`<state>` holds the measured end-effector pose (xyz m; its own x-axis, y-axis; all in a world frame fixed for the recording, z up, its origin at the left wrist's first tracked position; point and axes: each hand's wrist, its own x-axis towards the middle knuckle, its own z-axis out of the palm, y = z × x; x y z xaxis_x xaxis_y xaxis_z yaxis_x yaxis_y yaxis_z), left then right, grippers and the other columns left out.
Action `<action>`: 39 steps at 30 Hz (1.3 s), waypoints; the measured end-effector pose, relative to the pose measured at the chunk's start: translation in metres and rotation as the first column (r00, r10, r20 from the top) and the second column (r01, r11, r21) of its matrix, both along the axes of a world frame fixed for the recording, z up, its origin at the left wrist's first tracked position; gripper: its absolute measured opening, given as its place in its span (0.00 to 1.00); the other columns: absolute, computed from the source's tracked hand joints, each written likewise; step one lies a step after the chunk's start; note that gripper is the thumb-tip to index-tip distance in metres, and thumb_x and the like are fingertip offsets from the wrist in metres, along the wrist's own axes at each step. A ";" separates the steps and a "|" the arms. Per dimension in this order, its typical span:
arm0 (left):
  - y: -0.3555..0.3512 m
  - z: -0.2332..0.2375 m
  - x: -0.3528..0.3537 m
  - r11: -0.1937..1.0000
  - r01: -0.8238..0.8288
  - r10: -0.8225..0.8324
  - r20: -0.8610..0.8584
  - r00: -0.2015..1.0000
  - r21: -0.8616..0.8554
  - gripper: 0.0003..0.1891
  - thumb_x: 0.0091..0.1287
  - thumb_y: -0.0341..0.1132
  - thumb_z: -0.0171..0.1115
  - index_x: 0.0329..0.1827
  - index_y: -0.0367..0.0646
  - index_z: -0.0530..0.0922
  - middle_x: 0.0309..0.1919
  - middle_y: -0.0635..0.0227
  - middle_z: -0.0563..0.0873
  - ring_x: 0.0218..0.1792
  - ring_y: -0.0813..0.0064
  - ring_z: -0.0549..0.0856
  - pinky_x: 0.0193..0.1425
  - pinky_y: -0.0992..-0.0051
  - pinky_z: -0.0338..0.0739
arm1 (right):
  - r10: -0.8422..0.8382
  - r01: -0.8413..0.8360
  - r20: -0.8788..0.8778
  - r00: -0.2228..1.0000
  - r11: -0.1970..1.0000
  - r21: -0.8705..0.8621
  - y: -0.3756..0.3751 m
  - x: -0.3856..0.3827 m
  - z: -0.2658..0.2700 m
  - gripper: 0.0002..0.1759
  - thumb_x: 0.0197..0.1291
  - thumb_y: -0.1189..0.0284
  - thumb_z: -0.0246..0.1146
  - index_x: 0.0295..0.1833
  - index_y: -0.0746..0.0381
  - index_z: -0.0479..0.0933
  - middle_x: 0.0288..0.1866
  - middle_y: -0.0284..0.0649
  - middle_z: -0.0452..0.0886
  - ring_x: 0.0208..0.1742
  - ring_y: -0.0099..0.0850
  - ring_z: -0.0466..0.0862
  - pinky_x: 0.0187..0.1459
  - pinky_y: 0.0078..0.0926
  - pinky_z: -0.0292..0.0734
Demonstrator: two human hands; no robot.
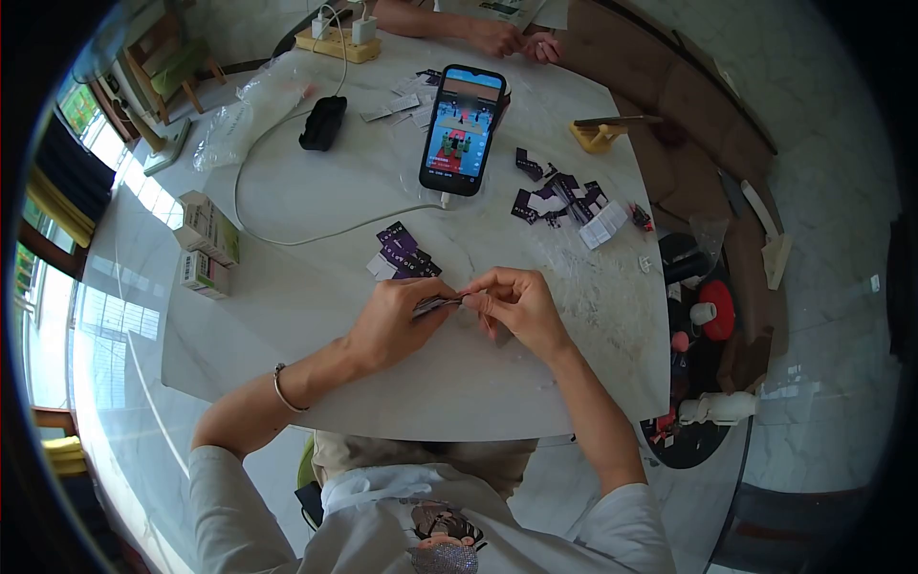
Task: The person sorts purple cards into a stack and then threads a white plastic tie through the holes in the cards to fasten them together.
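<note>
My left hand [397, 316] is closed around a small folded printed card [436, 305], which juts out between thumb and fingers. The fingertips of my right hand [516, 304] pinch at the card's right end, close against my left fingertips. What exactly sits between the right fingertips is hidden. Just beyond my left hand lies a loose stack of purple and white printed cards [406, 251]. Farther right is a heap of similar dark purple cards [564, 199], with a white printed card [603, 225] at its near edge.
A phone [462, 129] with a lit screen stands propped mid-table, its white cable [316, 238] curving left. Small boxes [207, 230], a black case [323, 123], plastic wrap [253, 107] and a power strip [337, 44] lie leftward. Another person's hands [516, 40] rest at the far edge.
</note>
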<state>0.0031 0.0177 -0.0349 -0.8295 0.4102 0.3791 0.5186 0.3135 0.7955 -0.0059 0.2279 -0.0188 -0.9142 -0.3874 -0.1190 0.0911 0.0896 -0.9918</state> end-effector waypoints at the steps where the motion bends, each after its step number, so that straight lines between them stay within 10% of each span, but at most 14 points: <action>1: -0.001 0.000 0.000 1.000 -0.001 0.001 -0.006 1.000 0.001 0.07 0.63 0.25 0.67 0.42 0.33 0.83 0.30 0.58 0.87 0.27 0.72 0.88 0.33 0.72 0.81 | -0.006 0.007 0.007 1.000 1.000 -0.022 0.001 0.000 0.000 0.08 0.64 0.71 0.70 0.39 0.66 0.84 0.22 0.33 0.82 0.20 0.16 0.79 0.20 0.14 0.69; 11: -0.018 0.024 -0.016 0.969 -0.221 0.155 0.418 0.895 0.114 0.14 0.68 0.33 0.65 0.48 0.30 0.79 0.17 0.73 0.77 0.17 0.86 0.74 0.22 0.80 0.66 | -0.486 0.484 0.102 0.868 0.781 -0.396 0.032 -0.017 0.004 0.11 0.66 0.65 0.69 0.42 0.62 0.81 0.20 0.31 0.77 0.18 0.18 0.72 0.26 0.17 0.71; 15: -0.028 0.013 -0.026 0.938 -0.336 0.272 0.418 0.866 0.086 0.13 0.66 0.33 0.66 0.47 0.32 0.80 0.23 0.71 0.82 0.23 0.85 0.77 0.28 0.80 0.71 | -0.699 0.665 -0.057 0.712 0.699 -0.262 0.038 -0.023 0.005 0.09 0.66 0.67 0.67 0.42 0.62 0.81 0.21 0.29 0.76 0.21 0.18 0.73 0.26 0.19 0.70; 18: -0.027 -0.008 -0.032 0.909 -0.412 0.387 0.254 0.887 0.055 0.14 0.63 0.32 0.68 0.47 0.32 0.81 0.29 0.68 0.84 0.29 0.84 0.80 0.35 0.79 0.75 | -0.564 0.698 -0.539 0.626 0.713 0.066 0.047 -0.032 -0.010 0.06 0.64 0.69 0.68 0.40 0.60 0.82 0.24 0.30 0.78 0.22 0.21 0.76 0.27 0.23 0.71; 22: -0.027 0.003 -0.029 0.904 -0.423 0.426 0.228 0.876 -0.061 0.14 0.61 0.32 0.69 0.47 0.33 0.82 0.33 0.67 0.86 0.32 0.80 0.82 0.42 0.77 0.78 | -0.223 0.751 -0.744 0.630 0.419 0.510 0.040 -0.027 -0.011 0.04 0.59 0.70 0.70 0.39 0.55 0.83 0.34 0.33 0.81 0.30 0.33 0.83 0.32 0.34 0.75; 28: -0.024 0.009 -0.027 0.878 -0.470 0.478 0.216 0.852 -0.091 0.13 0.62 0.32 0.68 0.47 0.35 0.83 0.35 0.62 0.87 0.35 0.74 0.84 0.45 0.73 0.78 | -0.143 0.788 -0.790 0.597 0.287 0.544 0.048 -0.029 -0.022 0.07 0.58 0.65 0.71 0.38 0.54 0.83 0.38 0.33 0.80 0.33 0.38 0.84 0.33 0.38 0.76; 39: -0.014 0.013 -0.016 0.854 -0.512 0.506 -0.075 0.859 -0.097 0.06 0.68 0.25 0.61 0.44 0.36 0.83 0.41 0.57 0.86 0.38 0.60 0.86 0.45 0.69 0.79 | -0.250 0.813 -0.803 0.541 0.397 0.425 0.049 -0.030 -0.013 0.02 0.57 0.71 0.71 0.35 0.54 0.84 0.34 0.31 0.80 0.27 0.32 0.80 0.30 0.33 0.72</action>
<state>-0.0131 0.0039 -0.0222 -0.9167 -0.0235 0.3988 0.2971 0.6272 0.7199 -0.0358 0.2772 -0.0313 -0.8354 0.1795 0.5195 -0.0889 0.8886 -0.4499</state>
